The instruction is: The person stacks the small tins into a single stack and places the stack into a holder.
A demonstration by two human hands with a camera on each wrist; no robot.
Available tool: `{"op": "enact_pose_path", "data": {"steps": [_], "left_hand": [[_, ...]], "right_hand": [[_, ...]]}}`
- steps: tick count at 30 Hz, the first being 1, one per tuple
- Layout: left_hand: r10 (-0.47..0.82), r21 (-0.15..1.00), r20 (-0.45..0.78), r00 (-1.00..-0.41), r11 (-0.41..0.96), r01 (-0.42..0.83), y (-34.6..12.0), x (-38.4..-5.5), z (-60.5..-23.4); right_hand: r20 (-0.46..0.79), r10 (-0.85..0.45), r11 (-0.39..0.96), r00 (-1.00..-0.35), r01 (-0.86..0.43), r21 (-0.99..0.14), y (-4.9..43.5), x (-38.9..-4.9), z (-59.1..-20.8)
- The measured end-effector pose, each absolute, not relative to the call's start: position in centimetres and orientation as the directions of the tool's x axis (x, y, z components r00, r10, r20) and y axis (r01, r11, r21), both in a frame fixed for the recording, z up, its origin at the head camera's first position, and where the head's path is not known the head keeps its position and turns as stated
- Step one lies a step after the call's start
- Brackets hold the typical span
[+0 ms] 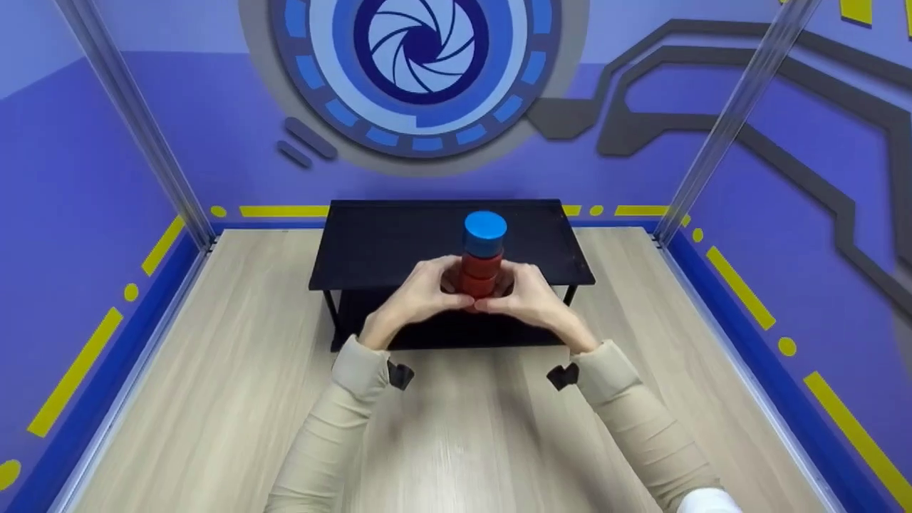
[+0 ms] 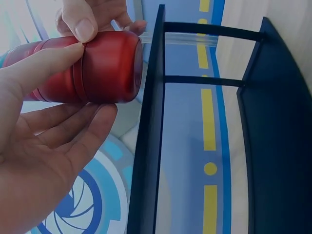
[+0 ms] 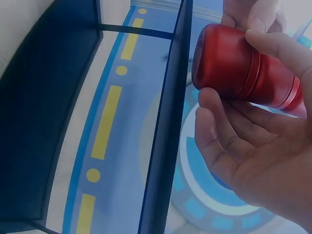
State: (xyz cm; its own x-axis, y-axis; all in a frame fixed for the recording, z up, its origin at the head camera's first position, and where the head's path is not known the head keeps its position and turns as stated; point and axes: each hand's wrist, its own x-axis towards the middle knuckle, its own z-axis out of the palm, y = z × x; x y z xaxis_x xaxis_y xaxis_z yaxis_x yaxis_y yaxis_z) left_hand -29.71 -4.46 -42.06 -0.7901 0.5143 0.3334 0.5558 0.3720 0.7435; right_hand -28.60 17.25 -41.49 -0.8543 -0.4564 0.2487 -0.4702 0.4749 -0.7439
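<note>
A column of red canisters (image 1: 481, 266) with a blue canister (image 1: 485, 235) on top stands upright between my two hands. From the left, my left hand (image 1: 422, 291) holds the lowest red canister (image 2: 109, 66), thumb across its seam and fingers curving round the far side. On the right, my right hand (image 1: 531, 298) grips the same canister (image 3: 225, 61), the thumbs almost meeting in front. Its base is close over the top board of a black two-tier shelf (image 1: 385, 242). In the wrist views the upper end of the column runs out of frame.
The shelf stands on a pale wood surface (image 1: 214, 399) near the back wall, with a lower board (image 1: 456, 335) beneath and thin black legs (image 1: 331, 306). Blue printed panels (image 1: 235, 128) and metal corner posts (image 1: 142, 121) enclose the space at the back and sides.
</note>
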Motion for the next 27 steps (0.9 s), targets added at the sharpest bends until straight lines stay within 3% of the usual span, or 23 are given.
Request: {"op": "enact_pose_path", "data": {"steps": [27], "left_hand": [[0.371, 0.797, 0.285, -0.884, 0.421, 0.433, -5.2, -35.7, -41.3]], "right_hand": [[0.231, -0.386, 0.526, -0.893, -0.419, -0.74, 14.5, -36.8, -40.9]]}}
